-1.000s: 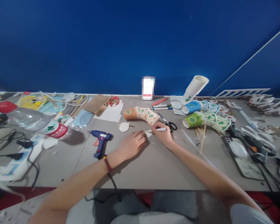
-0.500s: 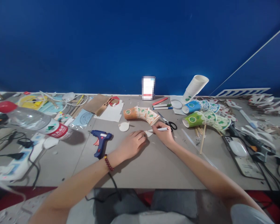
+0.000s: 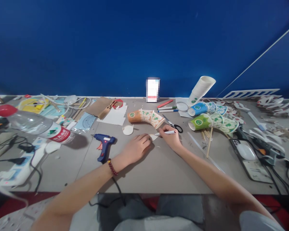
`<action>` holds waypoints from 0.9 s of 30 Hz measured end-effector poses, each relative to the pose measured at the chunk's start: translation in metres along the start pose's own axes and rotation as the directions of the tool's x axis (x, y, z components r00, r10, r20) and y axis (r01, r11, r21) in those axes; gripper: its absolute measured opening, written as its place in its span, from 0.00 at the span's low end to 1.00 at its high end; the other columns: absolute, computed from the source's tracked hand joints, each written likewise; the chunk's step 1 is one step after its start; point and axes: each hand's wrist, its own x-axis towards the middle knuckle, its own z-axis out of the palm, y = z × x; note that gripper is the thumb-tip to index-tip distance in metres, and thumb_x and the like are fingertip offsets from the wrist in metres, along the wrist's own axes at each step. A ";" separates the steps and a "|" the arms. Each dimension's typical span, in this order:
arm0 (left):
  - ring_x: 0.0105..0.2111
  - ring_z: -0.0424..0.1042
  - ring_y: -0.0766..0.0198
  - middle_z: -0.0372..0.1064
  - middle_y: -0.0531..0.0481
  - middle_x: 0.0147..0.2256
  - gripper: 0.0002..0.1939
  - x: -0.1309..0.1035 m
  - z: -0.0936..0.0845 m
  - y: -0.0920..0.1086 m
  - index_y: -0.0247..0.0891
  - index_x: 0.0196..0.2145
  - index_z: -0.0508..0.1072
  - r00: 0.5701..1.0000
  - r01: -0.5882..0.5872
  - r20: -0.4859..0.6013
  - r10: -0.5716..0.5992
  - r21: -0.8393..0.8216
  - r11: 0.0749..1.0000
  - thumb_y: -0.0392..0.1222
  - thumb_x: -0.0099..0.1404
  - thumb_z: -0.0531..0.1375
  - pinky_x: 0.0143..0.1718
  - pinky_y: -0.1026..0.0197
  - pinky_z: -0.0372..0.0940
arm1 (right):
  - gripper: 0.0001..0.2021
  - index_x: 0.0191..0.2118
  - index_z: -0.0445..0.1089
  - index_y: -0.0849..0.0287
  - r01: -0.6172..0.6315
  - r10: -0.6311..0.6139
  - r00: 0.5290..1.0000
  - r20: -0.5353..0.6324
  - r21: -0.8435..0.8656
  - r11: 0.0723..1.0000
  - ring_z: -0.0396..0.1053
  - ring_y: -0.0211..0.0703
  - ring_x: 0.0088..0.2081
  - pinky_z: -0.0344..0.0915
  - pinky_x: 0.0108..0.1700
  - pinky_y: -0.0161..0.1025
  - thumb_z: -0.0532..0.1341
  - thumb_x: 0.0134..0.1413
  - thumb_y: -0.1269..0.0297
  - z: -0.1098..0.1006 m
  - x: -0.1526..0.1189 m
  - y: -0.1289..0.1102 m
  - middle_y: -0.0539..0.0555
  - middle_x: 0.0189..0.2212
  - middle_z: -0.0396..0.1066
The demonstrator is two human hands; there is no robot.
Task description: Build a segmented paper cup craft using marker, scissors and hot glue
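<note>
In the middle of the table lies a small piece of white paper. My left hand rests palm down at its left edge, fingers bent and close together, holding it against the tabletop. My right hand grips a white marker with a red end, its tip over the paper. Just behind my hands lies a bent tube of orange-patterned paper cups. Black-handled scissors lie beyond my right hand. A round white paper disc sits behind my left hand.
A blue glue gun lies left of my left hand, near a water bottle and a power strip. On the right are green cups, blue cups, a white cup stack and a phone. Several markers lie behind.
My right hand and the marker have shifted slightly to the right, showing more of the paper. My left hand stays in place.
</note>
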 end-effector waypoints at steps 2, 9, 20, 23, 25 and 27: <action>0.56 0.66 0.54 0.69 0.43 0.50 0.12 0.000 0.000 0.000 0.38 0.50 0.68 1.000 0.000 0.000 0.000 -0.007 1.000 0.38 0.72 0.50 0.53 0.49 0.66 | 0.14 0.18 0.59 0.55 -0.009 0.009 1.000 -0.002 -0.004 1.000 0.59 0.38 0.22 0.56 0.26 0.35 0.60 0.47 0.57 -0.001 0.000 0.001 0.47 0.16 0.62; 0.56 0.66 0.54 0.70 0.42 0.49 0.12 0.001 -0.001 0.001 0.37 0.50 0.68 1.000 -0.004 -0.005 0.004 -0.015 1.000 0.37 0.72 0.50 0.53 0.49 0.65 | 0.14 0.17 0.57 0.54 -0.045 0.044 0.999 -0.029 -0.021 0.999 0.57 0.38 0.21 0.55 0.25 0.36 0.60 0.45 0.57 -0.005 0.001 -0.001 0.46 0.15 0.61; 0.56 0.65 0.54 0.69 0.42 0.50 0.12 0.000 0.000 0.000 0.37 0.50 0.67 1.000 -0.003 0.008 0.003 0.001 1.000 0.38 0.72 0.50 0.54 0.49 0.65 | 0.13 0.15 0.56 0.55 -0.094 0.099 0.992 -0.075 0.072 0.993 0.55 0.36 0.19 0.54 0.21 0.34 0.60 0.40 0.58 -0.006 0.001 -0.007 0.46 0.13 0.57; 0.56 0.65 0.54 0.69 0.42 0.50 0.12 0.000 0.000 0.000 0.38 0.50 0.68 1.000 0.002 0.003 -0.002 -0.011 1.000 0.38 0.72 0.50 0.53 0.49 0.65 | 0.12 0.15 0.56 0.55 -0.101 0.107 0.991 -0.085 0.080 0.992 0.56 0.36 0.20 0.56 0.22 0.33 0.59 0.40 0.60 -0.006 0.001 -0.008 0.46 0.14 0.57; 0.56 0.65 0.54 0.69 0.42 0.50 0.13 -0.001 0.001 -0.001 0.38 0.50 0.68 1.000 0.005 -0.001 -0.005 -0.016 1.000 0.38 0.72 0.50 0.53 0.48 0.66 | 0.12 0.15 0.55 0.55 -0.104 0.111 0.989 -0.096 0.077 0.992 0.57 0.36 0.20 0.56 0.22 0.33 0.59 0.40 0.61 -0.007 0.001 -0.007 0.45 0.13 0.56; 0.57 0.65 0.54 0.69 0.42 0.50 0.13 -0.001 0.001 -0.001 0.38 0.51 0.68 1.000 0.003 -0.005 -0.003 -0.018 1.000 0.38 0.72 0.49 0.53 0.48 0.66 | 0.12 0.15 0.55 0.55 -0.102 0.109 0.989 -0.105 0.070 0.992 0.56 0.36 0.20 0.56 0.22 0.32 0.58 0.39 0.62 -0.007 0.002 -0.007 0.45 0.13 0.55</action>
